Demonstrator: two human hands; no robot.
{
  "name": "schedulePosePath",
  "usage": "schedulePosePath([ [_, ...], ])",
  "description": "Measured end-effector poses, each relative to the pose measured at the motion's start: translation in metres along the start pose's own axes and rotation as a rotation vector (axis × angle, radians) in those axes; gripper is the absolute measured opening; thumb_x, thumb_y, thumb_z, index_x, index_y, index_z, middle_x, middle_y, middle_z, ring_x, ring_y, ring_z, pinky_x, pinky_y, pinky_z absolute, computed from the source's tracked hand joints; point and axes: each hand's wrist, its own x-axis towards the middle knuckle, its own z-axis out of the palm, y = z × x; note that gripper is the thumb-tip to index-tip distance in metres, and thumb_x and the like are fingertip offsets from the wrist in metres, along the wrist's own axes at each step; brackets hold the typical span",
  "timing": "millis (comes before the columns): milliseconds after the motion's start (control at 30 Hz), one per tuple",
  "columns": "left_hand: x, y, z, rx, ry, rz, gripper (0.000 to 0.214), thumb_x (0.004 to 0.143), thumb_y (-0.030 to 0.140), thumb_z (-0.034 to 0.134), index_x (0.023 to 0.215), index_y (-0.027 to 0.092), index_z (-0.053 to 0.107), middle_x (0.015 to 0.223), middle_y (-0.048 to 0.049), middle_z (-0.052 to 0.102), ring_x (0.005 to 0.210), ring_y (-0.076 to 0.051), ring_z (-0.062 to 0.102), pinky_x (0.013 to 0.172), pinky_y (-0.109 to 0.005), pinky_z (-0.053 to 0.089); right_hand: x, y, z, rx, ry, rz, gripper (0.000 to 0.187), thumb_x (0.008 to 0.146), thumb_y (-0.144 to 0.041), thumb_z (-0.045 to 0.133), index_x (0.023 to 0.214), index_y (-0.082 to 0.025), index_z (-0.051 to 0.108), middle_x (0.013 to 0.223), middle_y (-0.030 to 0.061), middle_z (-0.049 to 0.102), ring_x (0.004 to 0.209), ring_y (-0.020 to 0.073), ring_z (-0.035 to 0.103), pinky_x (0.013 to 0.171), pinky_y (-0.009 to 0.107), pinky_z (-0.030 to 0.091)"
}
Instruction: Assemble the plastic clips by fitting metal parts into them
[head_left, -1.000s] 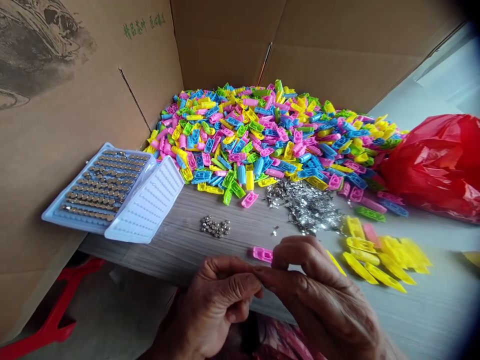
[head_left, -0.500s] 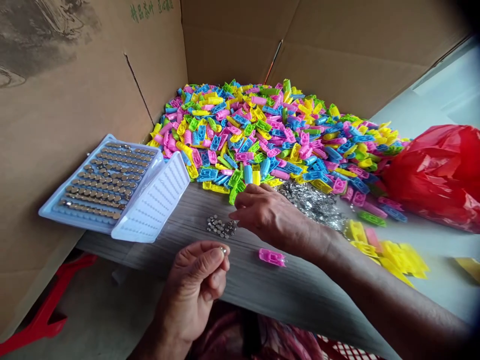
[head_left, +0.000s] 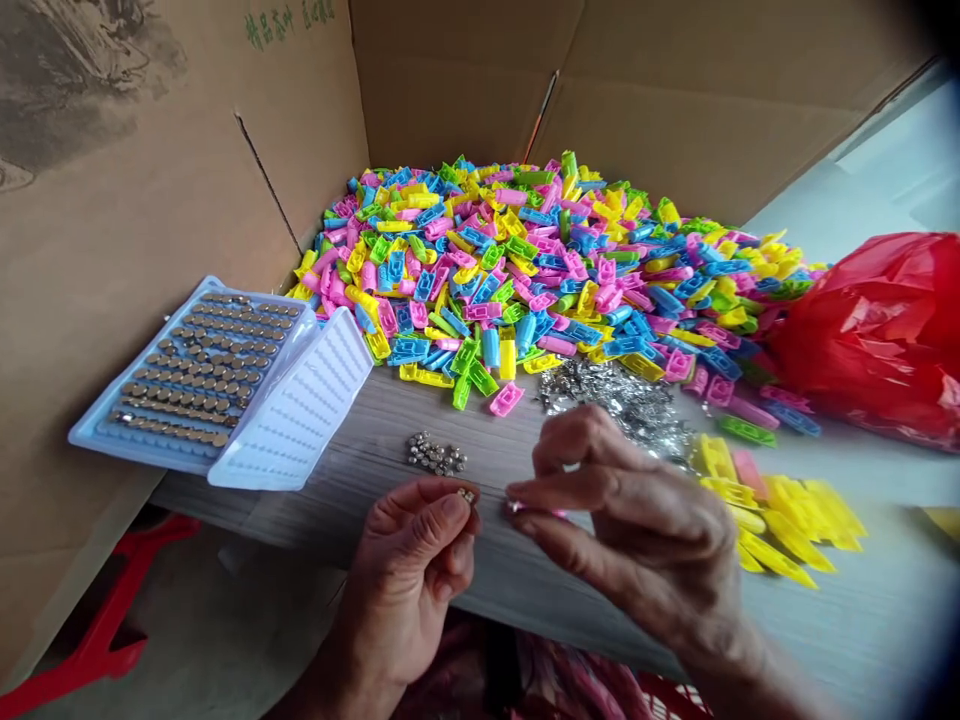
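Note:
My left hand (head_left: 420, 560) is closed, pinching a few small silvery round metal pieces (head_left: 466, 496) between thumb and forefinger. Facing it from the right, my right hand (head_left: 630, 520) has thumb and forefinger pressed together on a tiny shiny piece (head_left: 515, 507), too small to name. Behind those fingers, a bit of pink plastic (head_left: 559, 513) barely shows; whether it is held or lies on the table I cannot tell. A small heap of similar metal pieces (head_left: 435, 455) lies just beyond my left hand. A pink plastic clip part (head_left: 507, 400) rests by the big pile's front edge.
A large pile of coloured plastic clip parts (head_left: 480, 270) fills the back against cardboard walls (head_left: 450, 80). Blue trays (head_left: 195, 375) with rows of round metal cells stand left. Thin silvery metal parts (head_left: 615, 395), yellow pieces (head_left: 780, 510) and a red plastic bag (head_left: 877, 340) lie right.
My right hand has drawn back from the pile's front edge toward my left hand, its fingertips now pinching a tiny shiny piece. My left hand has shifted slightly right.

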Motion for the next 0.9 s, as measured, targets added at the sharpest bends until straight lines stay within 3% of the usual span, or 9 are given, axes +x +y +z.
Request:
schedulePosePath([
  [200, -0.006, -0.012, 0.011, 0.041, -0.05, 0.024, 0.016, 0.056, 0.024, 0.087, 0.065, 0.016, 0.076, 0.049, 0.0019, 0.061, 0.04, -0.002, 0.046, 0.037, -0.011, 0.03, -0.018, -0.007, 0.009, -0.045, 0.103, -0.043, 0.021, 0.08, -0.005, 0.063, 0.093, -0.02, 0.07, 0.072, 0.002, 0.053, 0.07, 0.0171, 0.052, 0.062, 0.033, 0.043],
  [400, -0.009, -0.015, 0.011, 0.174, -0.059, 0.063, 0.015, 0.056, 0.026, 0.086, 0.065, 0.018, 0.077, 0.05, 0.0015, 0.061, 0.038, -0.001, 0.043, 0.036, -0.012, 0.028, -0.026, -0.008, 0.003, -0.168, 0.119, -0.145, 0.015, 0.08, -0.003, 0.062, 0.088, -0.014, 0.07, 0.075, 0.0073, 0.058, 0.073, 0.0184, 0.051, 0.065, 0.036, 0.047],
  [600, -0.006, -0.013, 0.015, 0.308, -0.109, 0.064, 0.016, 0.053, 0.028, 0.087, 0.061, 0.018, 0.077, 0.05, 0.002, 0.059, 0.034, -0.001, 0.04, 0.033, -0.013, 0.025, -0.037, -0.016, 0.0, -0.276, 0.154, -0.142, 0.016, 0.079, -0.001, 0.063, 0.09, -0.012, 0.069, 0.075, 0.0084, 0.063, 0.075, 0.0182, 0.051, 0.064, 0.034, 0.051],
  [733, -0.008, -0.015, 0.015, 0.333, -0.069, 0.003, 0.02, 0.048, 0.026, 0.088, 0.057, 0.014, 0.075, 0.05, 0.0026, 0.057, 0.033, 0.0, 0.037, 0.033, -0.015, 0.022, -0.046, -0.022, 0.0, -0.362, 0.159, -0.109, 0.018, 0.079, -0.001, 0.061, 0.092, -0.011, 0.068, 0.074, 0.0079, 0.065, 0.074, 0.0177, 0.055, 0.062, 0.03, 0.053],
  [900, -0.017, -0.028, 0.005, 0.27, -0.062, -0.193, 0.024, 0.053, 0.031, 0.086, 0.056, 0.014, 0.07, 0.041, 0.0069, 0.043, 0.037, -0.001, 0.029, 0.038, -0.017, 0.018, -0.063, -0.03, -0.002, -0.437, 0.047, -0.085, 0.022, 0.086, -0.005, 0.052, 0.1, -0.013, 0.066, 0.074, 0.0076, 0.069, 0.069, 0.0171, 0.062, 0.066, 0.033, 0.056],
])
